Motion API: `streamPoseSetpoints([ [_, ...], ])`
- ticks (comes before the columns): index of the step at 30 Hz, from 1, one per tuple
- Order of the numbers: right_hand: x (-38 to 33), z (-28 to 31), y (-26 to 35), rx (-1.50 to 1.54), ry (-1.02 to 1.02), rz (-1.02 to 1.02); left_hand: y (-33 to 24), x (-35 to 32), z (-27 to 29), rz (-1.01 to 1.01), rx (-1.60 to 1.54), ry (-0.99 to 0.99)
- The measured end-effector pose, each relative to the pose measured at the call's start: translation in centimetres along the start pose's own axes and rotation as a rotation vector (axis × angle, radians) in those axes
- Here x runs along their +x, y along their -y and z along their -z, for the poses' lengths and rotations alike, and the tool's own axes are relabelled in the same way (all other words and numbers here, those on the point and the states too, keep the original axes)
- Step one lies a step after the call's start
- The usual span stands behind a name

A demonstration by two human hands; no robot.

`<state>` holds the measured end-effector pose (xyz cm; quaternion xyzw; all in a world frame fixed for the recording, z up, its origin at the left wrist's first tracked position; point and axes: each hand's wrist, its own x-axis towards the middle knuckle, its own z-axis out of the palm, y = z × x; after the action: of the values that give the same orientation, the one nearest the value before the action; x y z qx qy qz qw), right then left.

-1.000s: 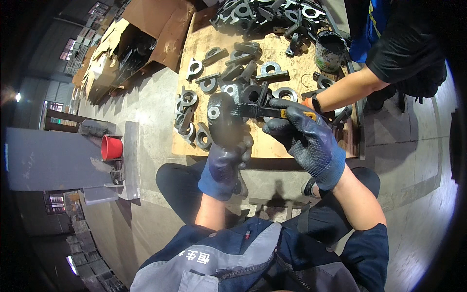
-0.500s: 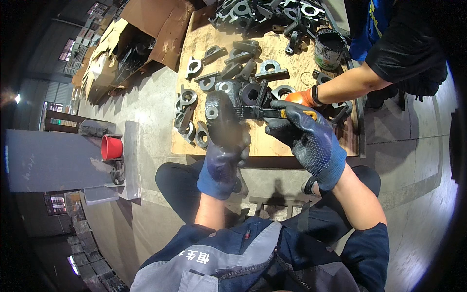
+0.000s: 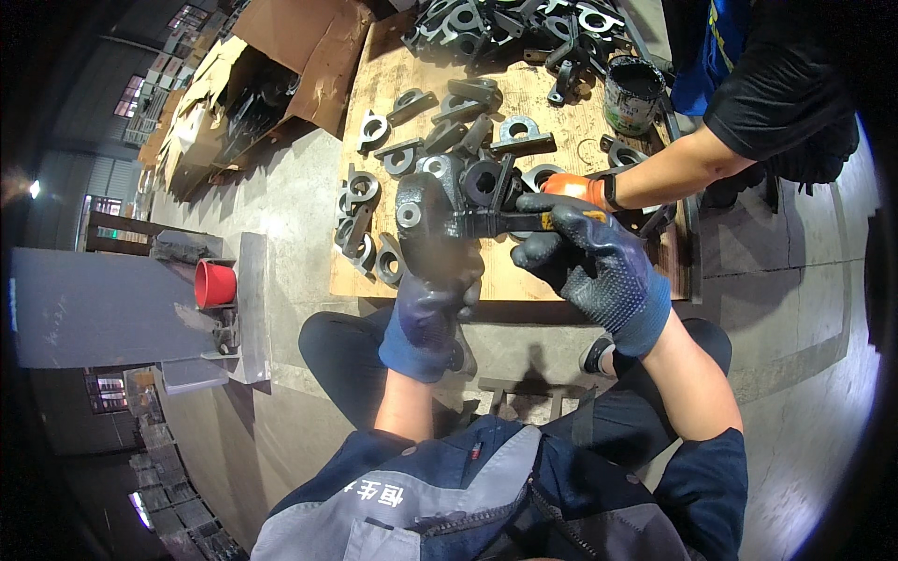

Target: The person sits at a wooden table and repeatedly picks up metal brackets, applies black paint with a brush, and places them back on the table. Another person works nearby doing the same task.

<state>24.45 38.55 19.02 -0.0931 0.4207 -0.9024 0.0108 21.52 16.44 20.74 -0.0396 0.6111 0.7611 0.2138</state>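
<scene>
My left hand [image 3: 430, 304], in a dark blue coated glove, is closed round a grey metal bracket [image 3: 410, 217] with a round bolt hole, held up over the near edge of the wooden table. My right hand [image 3: 603, 266], gloved alike, grips a paintbrush [image 3: 526, 222] with a dark handle marked in yellow. The brush lies level, pointing left, and its black bristles meet the bracket's right side. The bracket's lower part is blurred, and my left fingertips are partly hidden behind it.
Several ring-shaped metal brackets [image 3: 520, 133] lie on the wooden table [image 3: 374, 280], with a darker pile [image 3: 468, 28] at the far end. A black-smeared paint can [image 3: 634, 98] stands at the right. A co-worker's orange-gloved hand [image 3: 572, 190] reaches in. Leftward are a cardboard box [image 3: 295, 56] and red bucket [image 3: 215, 283].
My right hand has tilted slightly with the brush, whose bristles stay against the bracket. The co-worker's orange glove has shifted a little to the left. My left hand has barely moved.
</scene>
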Motion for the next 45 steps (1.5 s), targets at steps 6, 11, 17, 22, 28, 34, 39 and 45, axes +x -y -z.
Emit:
streamPoseSetpoints([
  [6,1.5,-1.2,3.4,-0.171,0.001,-0.268,0.3,0.2,2.0,0.02,0.047,0.111],
  [11,1.6,-0.9,3.6,-0.244,-0.029,-0.16,0.3,0.2,1.3,0.029,-0.008,0.109],
  [17,1.8,-0.6,2.9,-0.481,-0.119,-0.094,-0.1,0.1,0.7,0.033,0.039,0.078],
  [22,0.7,-0.4,2.7,-0.05,-0.154,-0.248,0.1,0.0,1.0,0.064,0.106,0.065],
  [28,0.7,2.1,1.7,-0.951,-0.111,0.28,0.5,0.6,2.3,-0.084,0.101,0.085],
  [34,1.3,4.0,1.9,-0.234,-0.287,0.109,0.2,1.8,1.5,-0.288,0.413,-0.085],
  [39,1.7,1.7,1.1,0.192,-0.338,-0.106,2.6,1.5,0.0,-0.504,0.778,-0.201],
  [45,1.7,2.0,-0.7,-0.097,-0.166,0.087,0.9,0.9,-3.0,-0.424,0.987,-0.175],
])
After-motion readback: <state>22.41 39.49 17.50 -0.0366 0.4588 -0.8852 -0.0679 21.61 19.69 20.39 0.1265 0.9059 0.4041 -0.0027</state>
